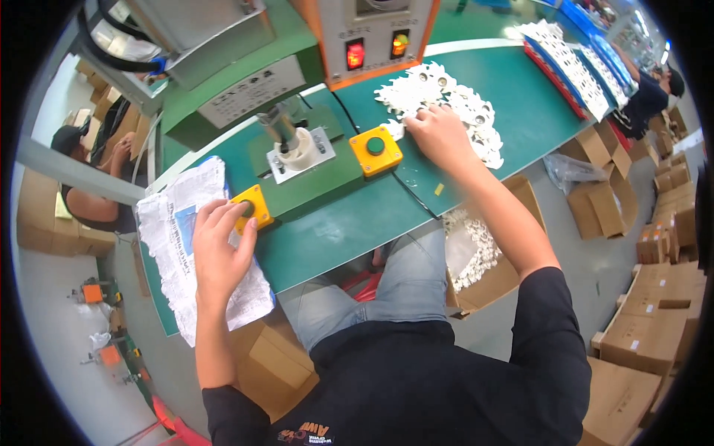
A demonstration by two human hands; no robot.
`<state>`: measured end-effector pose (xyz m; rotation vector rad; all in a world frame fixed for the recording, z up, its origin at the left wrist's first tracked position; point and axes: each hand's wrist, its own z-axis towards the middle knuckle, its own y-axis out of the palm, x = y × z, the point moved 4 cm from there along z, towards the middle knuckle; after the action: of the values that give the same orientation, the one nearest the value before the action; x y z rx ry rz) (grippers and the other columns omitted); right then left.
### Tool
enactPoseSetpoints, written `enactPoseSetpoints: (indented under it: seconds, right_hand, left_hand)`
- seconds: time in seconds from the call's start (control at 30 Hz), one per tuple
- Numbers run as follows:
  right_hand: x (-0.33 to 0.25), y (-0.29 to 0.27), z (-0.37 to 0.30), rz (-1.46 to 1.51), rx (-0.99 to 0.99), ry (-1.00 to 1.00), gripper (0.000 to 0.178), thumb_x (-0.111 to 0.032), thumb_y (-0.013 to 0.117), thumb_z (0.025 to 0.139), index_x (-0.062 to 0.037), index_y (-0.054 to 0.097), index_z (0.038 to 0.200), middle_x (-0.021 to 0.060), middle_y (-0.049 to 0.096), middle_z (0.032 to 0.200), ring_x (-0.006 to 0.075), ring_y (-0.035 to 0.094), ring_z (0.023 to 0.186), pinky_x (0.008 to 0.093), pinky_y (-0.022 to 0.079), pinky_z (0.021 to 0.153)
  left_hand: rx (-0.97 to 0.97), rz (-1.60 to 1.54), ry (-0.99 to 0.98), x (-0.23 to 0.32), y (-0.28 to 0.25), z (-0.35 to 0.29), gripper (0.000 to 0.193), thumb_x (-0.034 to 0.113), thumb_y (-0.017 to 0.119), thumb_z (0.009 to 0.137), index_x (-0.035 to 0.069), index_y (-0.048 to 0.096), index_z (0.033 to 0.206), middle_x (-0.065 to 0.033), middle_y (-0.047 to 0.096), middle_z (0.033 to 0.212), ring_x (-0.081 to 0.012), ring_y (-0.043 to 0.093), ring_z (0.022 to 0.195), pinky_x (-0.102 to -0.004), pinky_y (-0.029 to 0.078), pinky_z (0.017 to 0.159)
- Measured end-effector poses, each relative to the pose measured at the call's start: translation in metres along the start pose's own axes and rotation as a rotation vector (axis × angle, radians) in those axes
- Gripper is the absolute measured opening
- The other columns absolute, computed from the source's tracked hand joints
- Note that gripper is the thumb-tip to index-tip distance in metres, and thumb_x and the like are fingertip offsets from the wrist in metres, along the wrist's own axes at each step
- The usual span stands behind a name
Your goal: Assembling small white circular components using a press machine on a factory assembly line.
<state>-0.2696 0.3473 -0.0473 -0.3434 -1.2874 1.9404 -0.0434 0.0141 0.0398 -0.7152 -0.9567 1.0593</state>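
My left hand (222, 241) rests at the left yellow button box (258, 209), its fingers stretched out over the dark round button, holding nothing. My right hand (440, 137) is at the near edge of a heap of white plastic parts (468, 104), with its fingers curled down among them. Whatever the fingertips grip is hidden. Beside my right thumb lies one white part (393, 129). Between my hands stands the green press (245, 97), with a metal rod over a white round piece (299, 152) in its fixture. The right yellow button box (376, 151) has a green button.
Crumpled printed paper (186, 245) covers the table's left end. An orange control box (379, 37) with lit switches stands behind. Trays of white parts (573, 70) are at far right. An open carton (483, 260) of white pieces sits below the table edge. Other people work on both sides.
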Motion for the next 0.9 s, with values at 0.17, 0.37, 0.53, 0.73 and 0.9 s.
enactPoseSetpoints:
  seconds: [0.17,0.37,0.53,0.73,0.9]
  right_hand:
    - [0.011,-0.023,0.0,0.283,0.18,0.292,0.008,-0.011,0.071,0.091,-0.0048,0.074,0.095,0.0131,0.071,0.086,0.0354,0.07,0.087,0.0475,0.056,0.076]
    - [-0.007,-0.051,0.014,0.745,0.246,0.588,0.016,-0.014,0.071,0.097,-0.0006,0.074,0.105,0.0146,0.077,0.089,0.0243,0.073,0.076,0.0361,0.057,0.072]
    - [-0.059,-0.049,0.053,1.125,0.272,0.62,0.02,-0.017,0.07,0.1,0.002,0.073,0.106,0.0134,0.078,0.091,0.0175,0.073,0.08,0.032,0.056,0.078]
    - [-0.116,-0.048,0.093,1.513,0.107,0.632,0.02,-0.013,0.068,0.098,0.0055,0.071,0.105,0.0085,0.075,0.09,0.0148,0.069,0.079,0.0305,0.053,0.071]
    - [-0.133,-0.06,0.1,1.948,-0.068,0.722,0.019,-0.013,0.068,0.099,0.0017,0.07,0.11,0.004,0.07,0.092,0.007,0.059,0.072,0.0225,0.042,0.058]
  left_hand:
    - [0.052,-0.133,-0.015,0.001,-0.004,0.007,0.023,0.009,0.077,0.086,-0.001,0.074,0.106,-0.0159,0.072,0.108,-0.0362,0.065,0.107,-0.0439,0.053,0.094]
    - [0.143,-0.419,-0.256,0.014,0.015,0.074,0.052,0.024,0.085,0.085,0.002,0.067,0.129,-0.0128,0.071,0.119,-0.0235,0.068,0.105,-0.0369,0.055,0.09]
    - [0.136,-0.426,-0.317,0.015,0.029,0.105,0.052,0.032,0.09,0.08,-0.001,0.072,0.115,-0.0103,0.073,0.107,-0.021,0.069,0.092,-0.036,0.055,0.08]
    - [0.161,-0.118,-0.215,-0.004,0.03,0.076,0.049,0.03,0.092,0.075,0.0,0.075,0.109,-0.0129,0.071,0.094,-0.0247,0.068,0.08,-0.0365,0.056,0.074]
    - [0.284,0.036,-0.359,-0.084,-0.023,0.029,0.047,0.032,0.089,0.08,0.003,0.077,0.114,-0.0128,0.076,0.102,-0.0245,0.073,0.086,-0.0364,0.057,0.076]
